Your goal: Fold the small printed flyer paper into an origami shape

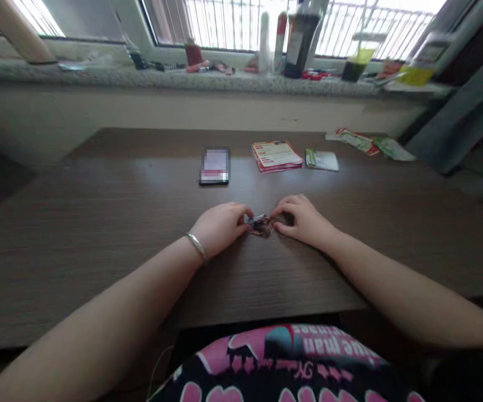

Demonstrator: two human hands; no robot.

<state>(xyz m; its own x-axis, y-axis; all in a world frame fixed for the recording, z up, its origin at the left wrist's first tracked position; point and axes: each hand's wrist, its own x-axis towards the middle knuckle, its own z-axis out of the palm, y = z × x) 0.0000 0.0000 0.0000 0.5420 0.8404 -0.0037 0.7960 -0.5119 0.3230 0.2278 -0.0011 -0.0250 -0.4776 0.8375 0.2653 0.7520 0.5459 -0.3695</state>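
Both of my hands rest on a dark wooden table (99, 223), meeting at its middle. My left hand (220, 226), with a silver bangle on the wrist, pinches one side of a small dark folded piece of paper (261, 225). My right hand (302, 219) pinches its other side with curled fingers. The paper lies low against the tabletop; its pattern is too small to read.
A phone (215, 166) lies beyond my hands, with a red-and-white booklet (276, 155) and a green-white leaflet (322, 159) to its right. More leaflets (358, 139) lie at the far right. Bottles and jars (300, 39) crowd the stone windowsill.
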